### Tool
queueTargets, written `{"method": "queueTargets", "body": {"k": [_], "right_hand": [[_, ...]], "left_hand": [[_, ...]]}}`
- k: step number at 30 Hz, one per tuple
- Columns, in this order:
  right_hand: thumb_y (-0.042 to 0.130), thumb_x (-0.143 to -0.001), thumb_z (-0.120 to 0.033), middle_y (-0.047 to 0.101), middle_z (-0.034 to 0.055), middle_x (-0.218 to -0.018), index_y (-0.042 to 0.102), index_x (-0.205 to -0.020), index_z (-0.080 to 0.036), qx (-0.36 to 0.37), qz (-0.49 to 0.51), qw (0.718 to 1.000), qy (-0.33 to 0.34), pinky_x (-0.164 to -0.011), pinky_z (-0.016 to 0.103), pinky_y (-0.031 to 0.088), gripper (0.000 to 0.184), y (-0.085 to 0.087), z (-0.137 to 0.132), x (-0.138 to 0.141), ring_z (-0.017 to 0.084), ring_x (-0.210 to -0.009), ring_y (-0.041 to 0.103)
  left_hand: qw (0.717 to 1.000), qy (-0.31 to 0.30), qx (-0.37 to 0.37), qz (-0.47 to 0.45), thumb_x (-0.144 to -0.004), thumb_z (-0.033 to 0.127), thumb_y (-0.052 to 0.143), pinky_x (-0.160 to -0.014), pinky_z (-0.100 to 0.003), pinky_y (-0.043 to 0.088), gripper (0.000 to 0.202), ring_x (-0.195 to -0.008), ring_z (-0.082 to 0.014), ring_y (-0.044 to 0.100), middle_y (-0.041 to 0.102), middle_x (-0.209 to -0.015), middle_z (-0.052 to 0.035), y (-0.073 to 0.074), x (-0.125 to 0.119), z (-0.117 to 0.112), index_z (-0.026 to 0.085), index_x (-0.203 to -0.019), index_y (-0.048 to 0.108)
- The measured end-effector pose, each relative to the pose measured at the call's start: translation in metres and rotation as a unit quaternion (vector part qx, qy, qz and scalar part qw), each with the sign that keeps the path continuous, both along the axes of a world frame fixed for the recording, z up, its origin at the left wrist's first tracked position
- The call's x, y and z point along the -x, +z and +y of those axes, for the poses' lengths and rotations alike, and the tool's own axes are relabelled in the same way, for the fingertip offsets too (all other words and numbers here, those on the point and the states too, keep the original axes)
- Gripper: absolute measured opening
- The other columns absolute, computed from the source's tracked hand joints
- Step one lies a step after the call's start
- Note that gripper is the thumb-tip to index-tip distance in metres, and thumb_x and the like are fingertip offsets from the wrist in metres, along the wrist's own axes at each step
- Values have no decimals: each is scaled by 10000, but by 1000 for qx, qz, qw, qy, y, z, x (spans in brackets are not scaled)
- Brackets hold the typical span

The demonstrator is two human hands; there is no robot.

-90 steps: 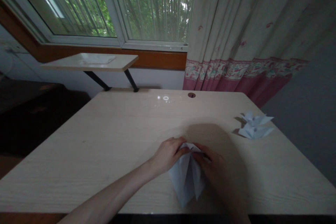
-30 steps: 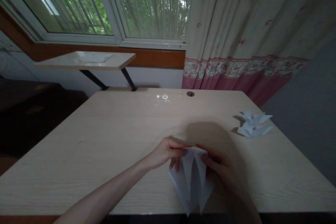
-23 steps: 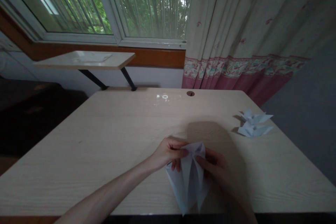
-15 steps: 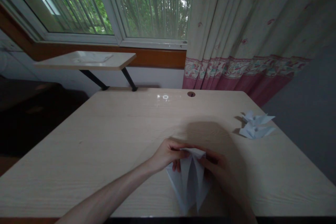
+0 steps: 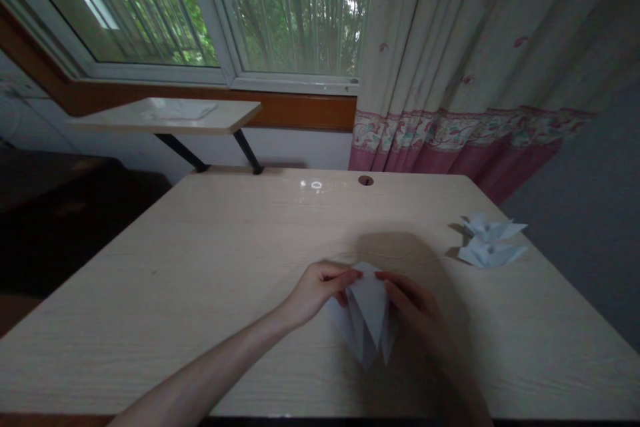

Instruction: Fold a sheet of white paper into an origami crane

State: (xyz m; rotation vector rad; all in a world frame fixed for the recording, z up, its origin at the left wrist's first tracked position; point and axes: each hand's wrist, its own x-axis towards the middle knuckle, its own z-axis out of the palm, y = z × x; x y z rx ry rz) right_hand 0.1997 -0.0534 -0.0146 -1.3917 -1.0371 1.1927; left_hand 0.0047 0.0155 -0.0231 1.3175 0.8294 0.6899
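Between my hands is a sheet of white folded paper (image 5: pixel 369 300), its several pointed flaps hanging toward the front edge of the table. My left hand (image 5: pixel 320 288) pinches its upper left side, thumb on top and the other fingers curled behind. At the upper right, my right hand (image 5: pixel 413 297) has its thumb and index finger closed on the paper's edge. One triangular flap lies over the front, its tip pointing down. The paper partly hides the fingertips behind it.
Folded white paper figures (image 5: pixel 490 243) sit near the right edge of the light wooden table (image 5: pixel 225 267). A raised shelf (image 5: pixel 230 117) on black legs stands at the back left, and a curtain (image 5: pixel 440 127) hangs behind. A round cable hole (image 5: pixel 366 181) is near the back edge.
The upper flap, folded back before, now lies down over the front of the paper and covers the central opening. My right hand has shifted slightly up, and the lower points sit higher.
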Motion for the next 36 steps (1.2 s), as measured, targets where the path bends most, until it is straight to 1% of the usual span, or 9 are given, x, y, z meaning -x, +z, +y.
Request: {"method": "queueTargets", "body": {"k": [4,8,11,15,20,23,27,30,36], "right_hand": [[651,-747,-375,619,82,-1074,727,-931,-230,-58,-124,990,-36,-685,317,550,247,-8,1,9,197,-811,637],[557,-846,-348,613,104,-1169,731,-981,-245,-131,-280,948,-69,-901,448,500,244,-28,-3,11,263,-1051,578],[471,-904,-310,633,98,-1197,728,-1002,-253,-202,-372,902,-82,-943,500,469,281,-39,-8,12,273,-1110,544],[387,-921,-206,659,86,-1187,692,-1108,-232,-213,-433,875,-42,-947,467,479,359,-43,-19,14,251,-1103,569],[393,-941,-270,611,113,-1273,635,-1202,-145,-175,-513,840,11,-993,468,438,377,-41,-33,17,261,-1150,570],[394,-938,-265,533,87,-1362,564,-1292,-165,-174,-569,802,50,-1054,517,351,405,-42,-40,18,278,-1232,514],[438,-915,-296,424,55,-1440,438,-1400,-196,-175,-625,759,54,-1084,618,215,495,-48,-45,19,344,-1350,344],[439,-917,-300,364,84,-1471,374,-1434,-167,-184,-639,743,69,-1084,606,219,538,-50,-46,17,335,-1374,297],[462,-918,-355,349,113,-1475,427,-1400,-144,-204,-644,728,114,-1065,588,271,527,-40,-42,4,332,-1369,310]], "left_hand": [[984,30,-141,106,-825,298,660,-625,-269,475,401,-634,-141,555,641,-731,-22,-3,-1,0,170,-1204,638],[896,27,-384,220,-854,266,658,-879,-393,454,283,-1006,-231,528,625,-1081,-87,1,3,-2,235,-1134,680],[854,9,-453,256,-883,265,620,-932,-446,446,268,-1118,-257,487,572,-1235,-96,0,5,-3,244,-1146,668],[840,-40,-491,225,-950,183,467,-989,-447,450,307,-1191,-241,503,580,-1275,-109,-7,2,-6,189,-1221,611],[830,-70,-485,268,-936,179,444,-1020,-432,451,360,-1221,-241,516,569,-1313,-127,-3,-1,-14,136,-1271,568],[810,-92,-482,321,-922,235,487,-1061,-457,403,410,-1282,-262,465,515,-1375,-123,1,0,-20,134,-1317,523],[782,-118,-484,374,-939,241,433,-1125,-475,297,481,-1379,-258,316,372,-1472,-131,-2,0,-27,126,-1404,398],[773,-123,-489,385,-944,231,414,-1150,-461,247,503,-1402,-247,253,317,-1494,-144,-5,-1,-31,107,-1427,345],[768,-161,-490,380,-957,263,451,-1162,-458,210,513,-1403,-237,253,301,-1499,-147,0,4,-22,110,-1433,337]]}}
